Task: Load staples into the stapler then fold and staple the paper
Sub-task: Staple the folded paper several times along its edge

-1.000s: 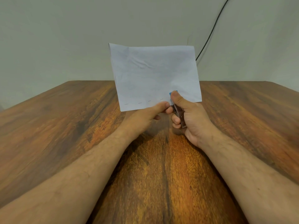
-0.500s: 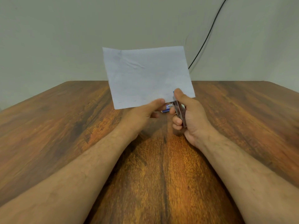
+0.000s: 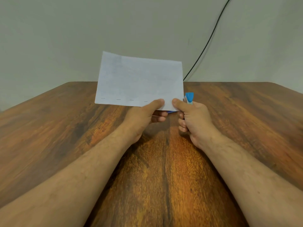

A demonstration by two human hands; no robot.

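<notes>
Left hand point(image 3: 145, 114): thumb laid flat along the near face of the folded paper point(image 3: 140, 81) at its lower edge, fingers curled behind the sheet, pinching it between thumb and fingers. Right hand point(image 3: 194, 119): thumb pressed on the lower right corner of the same sheet, remaining fingers curled round the stapler point(image 3: 188, 97), gripping it. Thumbs close together, tips apart, both at about 12 o'clock from the viewer, at mid-frame.

Paper held upright above the tabletop point(image 3: 49, 136), tilted slightly, left top corner higher than the right. Four short staples point(image 3: 124, 99) in a row along the lower edge, running from the left corner toward the left thumb. Lower edge clear of the wood.

Stapler mostly hidden in the right fist; blue tip projecting upward just beside the paper's right edge, at 1 o'clock from the right thumb. A sliver of blue also visible below the sheet's lower right corner, between the two hands; what it belongs to, cannot tell.

Both bare forearms extending from the lower corners of the frame toward the centre, over dark-grained brown wood.

Beyond the far tabletop edge, at 12 o'clock: plain pale wall point(image 3: 65, 38). At 1 o'clock: thin black cable point(image 3: 211, 34) descending diagonally along the wall to a point behind the paper's right edge.
</notes>
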